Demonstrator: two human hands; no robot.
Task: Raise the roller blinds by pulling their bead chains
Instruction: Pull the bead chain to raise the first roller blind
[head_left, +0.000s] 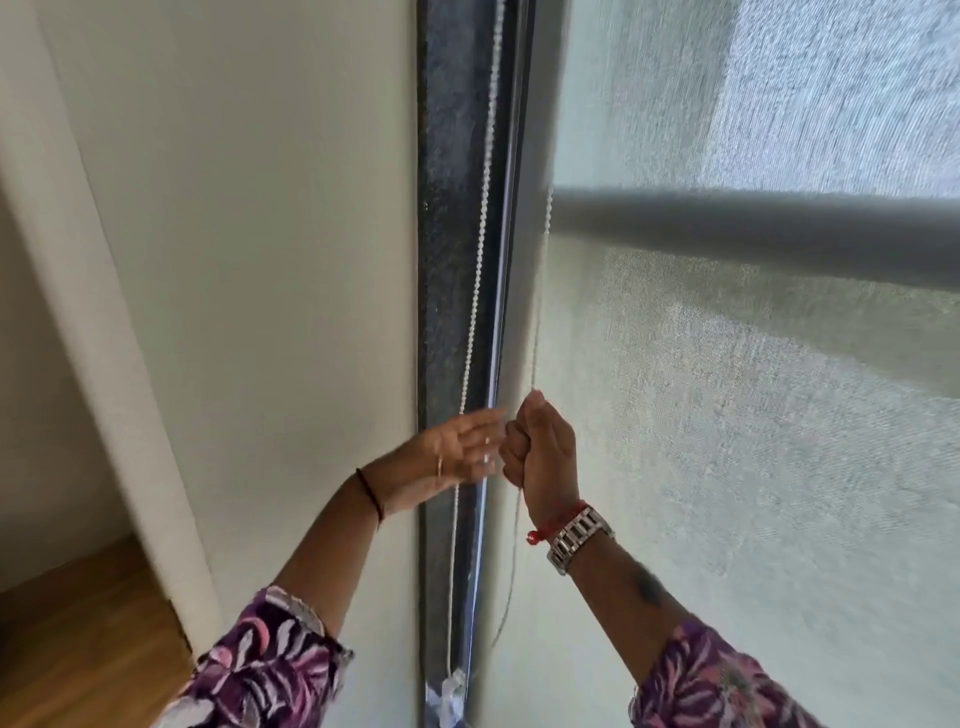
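A pale woven roller blind (753, 415) covers the window on the right, with a dark horizontal bar (753, 228) showing across it. Two strands of white bead chain hang at its left edge: the left strand (480, 234) runs down the dark frame, the right strand (540, 291) hangs in front of the blind. My right hand (540, 457) is closed in a fist around the right strand. My left hand (457, 457), blurred, has its fingers spread beside the left strand, which passes behind the fingers; no grip shows.
A dark speckled window frame (447, 260) stands between the blind and a cream wall (260, 260). A white chain tensioner (452, 686) sits low on the frame. A wooden floor (78, 649) lies at the bottom left, past a wall corner.
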